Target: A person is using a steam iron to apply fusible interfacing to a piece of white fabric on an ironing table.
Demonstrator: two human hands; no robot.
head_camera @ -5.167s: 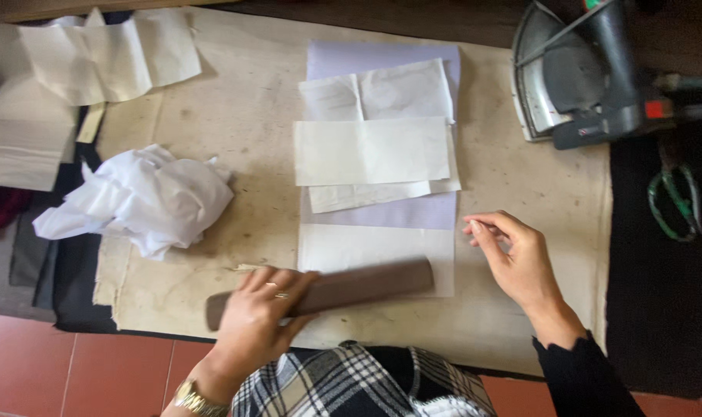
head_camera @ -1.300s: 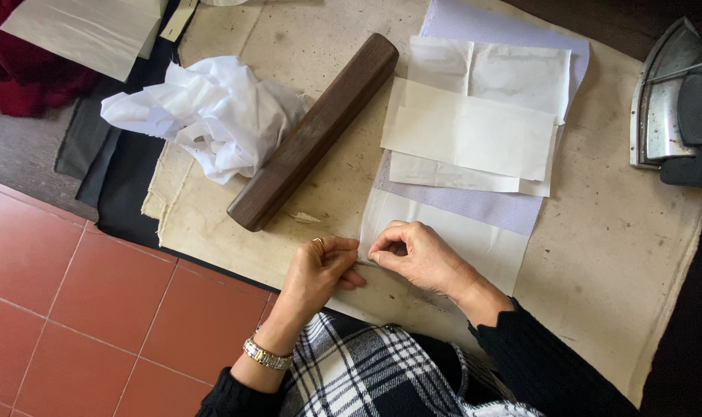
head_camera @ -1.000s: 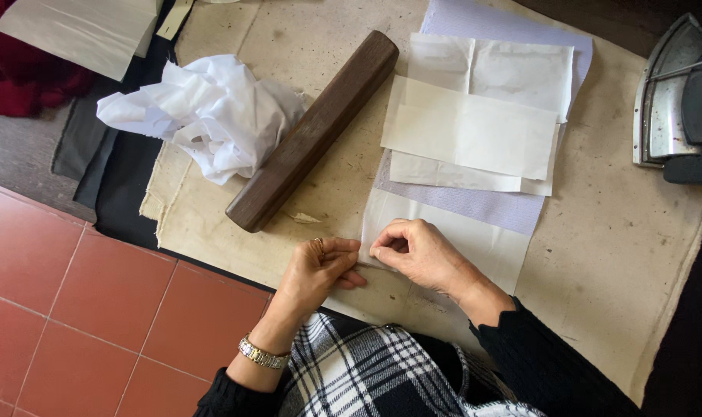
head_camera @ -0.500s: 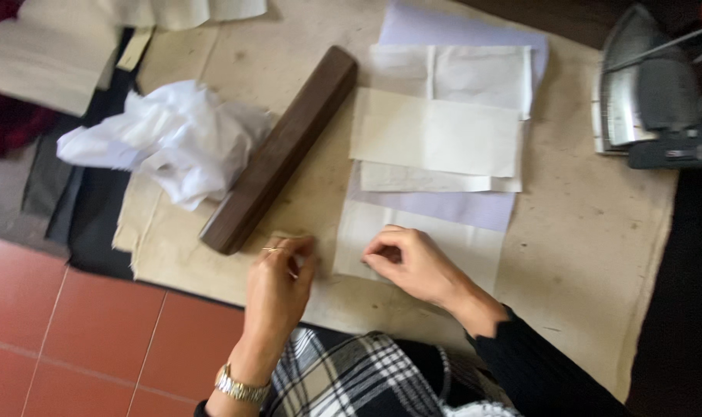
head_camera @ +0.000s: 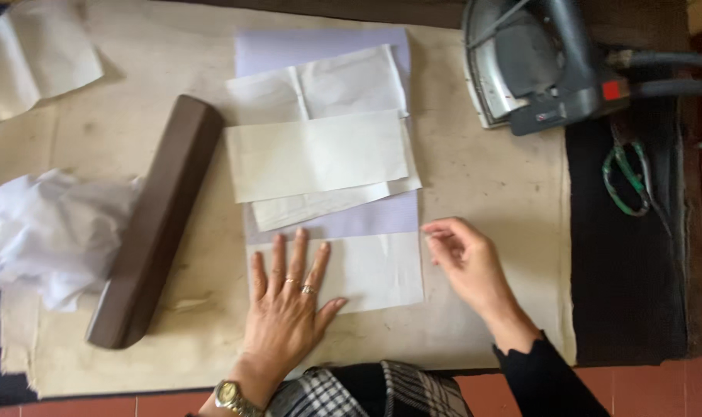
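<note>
My left hand (head_camera: pixel 287 303) lies flat, fingers spread, on a white fabric piece (head_camera: pixel 374 270) near the front of the padded cloth-covered table (head_camera: pixel 482 193). My right hand (head_camera: pixel 465 262) hovers at that piece's right edge with fingers loosely curled; whether it pinches anything is unclear. Behind the piece lie a pale lilac sheet (head_camera: pixel 320 50) and several overlapping cream and white fabric pieces (head_camera: pixel 316 154).
A long dark brown wooden block (head_camera: pixel 156 220) lies diagonally at the left, beside a crumpled white cloth (head_camera: pixel 46 235). A steam iron (head_camera: pixel 536 66) rests at the back right, with green-handled scissors (head_camera: pixel 625 177) on a black mat (head_camera: pixel 629 293). More pale pieces (head_camera: pixel 30 58) lie far left.
My left hand has flattened onto the white piece and my right hand has moved off it to its right edge. The view has swung round, bringing the iron closer.
</note>
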